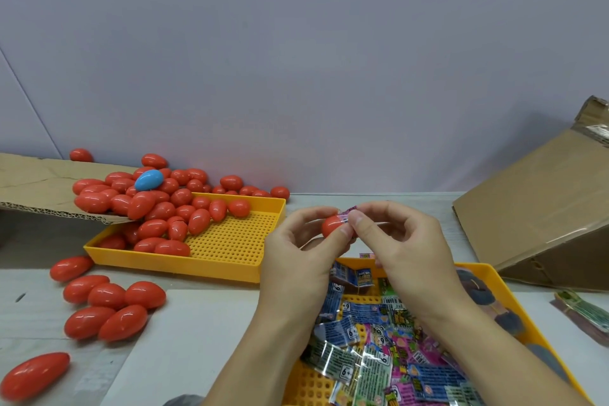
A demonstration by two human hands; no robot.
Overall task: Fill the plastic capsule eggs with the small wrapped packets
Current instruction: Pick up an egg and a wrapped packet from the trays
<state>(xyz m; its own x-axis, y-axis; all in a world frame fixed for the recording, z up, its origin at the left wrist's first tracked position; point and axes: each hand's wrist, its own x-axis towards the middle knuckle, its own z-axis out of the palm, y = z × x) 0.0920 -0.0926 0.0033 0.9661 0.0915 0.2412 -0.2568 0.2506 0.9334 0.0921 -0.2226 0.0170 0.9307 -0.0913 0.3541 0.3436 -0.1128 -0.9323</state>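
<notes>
Fingers of the left hand [296,250] curl round a red egg [331,226] above the tabletop's middle, while the right hand [395,240] pinches a small pink packet [348,209] at the egg's mouth. Judging by this, one fill is under way. A pile of red eggs [164,207] spills over the far yellow tray [230,268], more eggs [108,306] lie near the left edge, and many wrapped packets [372,356] remain in the near tray [487,272]; which eggs are filled cannot be told, but much seems left
</notes>
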